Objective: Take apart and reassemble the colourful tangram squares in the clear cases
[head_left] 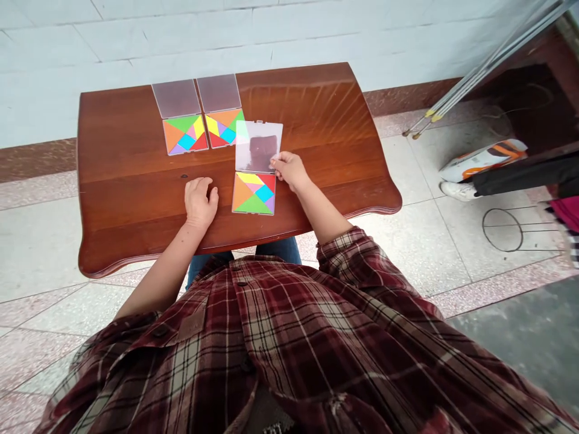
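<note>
Three open clear cases with coloured tangram pieces lie on a brown wooden table [117, 181]. The nearest tangram case [254, 192] sits in front of me, its clear lid [258, 146] tilted open. My right hand [289, 170] pinches the lid's right edge. Resting on the table just left of that case, my left hand [199, 201] has its fingers curled with nothing in them. Two more tangram cases, one at the far left [185, 134] and one beside it [223, 127], lie farther back with their lids flat open.
The table stands against a pale tiled wall [289, 36]. On the floor to the right are a white shoe [459, 190], an orange-and-white package [486, 158] and metal poles [479, 72] leaning by a dark cabinet. A wire stand [502, 229] lies there too.
</note>
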A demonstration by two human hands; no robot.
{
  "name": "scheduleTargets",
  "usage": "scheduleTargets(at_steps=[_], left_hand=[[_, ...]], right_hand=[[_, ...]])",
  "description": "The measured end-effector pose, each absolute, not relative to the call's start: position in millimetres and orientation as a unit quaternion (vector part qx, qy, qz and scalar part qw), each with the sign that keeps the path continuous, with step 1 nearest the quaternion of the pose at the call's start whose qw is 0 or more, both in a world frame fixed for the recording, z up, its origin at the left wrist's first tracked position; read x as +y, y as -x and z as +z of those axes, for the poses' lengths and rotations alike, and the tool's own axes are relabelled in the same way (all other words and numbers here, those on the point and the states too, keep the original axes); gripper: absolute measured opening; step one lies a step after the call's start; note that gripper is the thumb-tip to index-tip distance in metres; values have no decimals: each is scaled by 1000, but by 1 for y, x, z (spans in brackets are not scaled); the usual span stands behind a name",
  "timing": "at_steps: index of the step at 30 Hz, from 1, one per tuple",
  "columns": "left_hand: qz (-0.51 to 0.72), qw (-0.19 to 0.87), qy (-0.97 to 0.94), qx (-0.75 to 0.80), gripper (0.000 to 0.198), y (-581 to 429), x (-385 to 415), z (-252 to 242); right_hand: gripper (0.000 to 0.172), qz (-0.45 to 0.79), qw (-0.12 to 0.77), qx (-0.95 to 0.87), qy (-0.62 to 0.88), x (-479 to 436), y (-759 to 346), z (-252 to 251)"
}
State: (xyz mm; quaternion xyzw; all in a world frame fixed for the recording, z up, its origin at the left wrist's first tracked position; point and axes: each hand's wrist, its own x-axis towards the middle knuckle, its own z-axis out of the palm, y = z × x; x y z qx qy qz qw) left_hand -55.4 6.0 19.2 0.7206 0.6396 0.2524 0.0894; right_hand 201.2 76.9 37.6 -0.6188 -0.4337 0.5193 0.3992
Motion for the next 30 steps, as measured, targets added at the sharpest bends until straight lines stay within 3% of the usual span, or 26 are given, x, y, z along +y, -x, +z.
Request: scheduleTargets(at_steps=[4,9,14,25,30], left_hand=[[267,124,-727,620,37,52,-12,21],[228,121,-770,584,47,47,-27,22],[195,106,-797,562,57,42,-29,24],[154,93,-826,533,80,37,-31,25],[154,109,-817,545,85,36,-32,29]], right_hand=[[9,545,371,-460,595,69,-167,35],[32,445,361,-551,606,54,-160,33],[28,288,275,-709,582,22,-173,40],[48,187,30,-873,448,17,-161,58],[49,151,-17,-900,409,30,-162,65]])
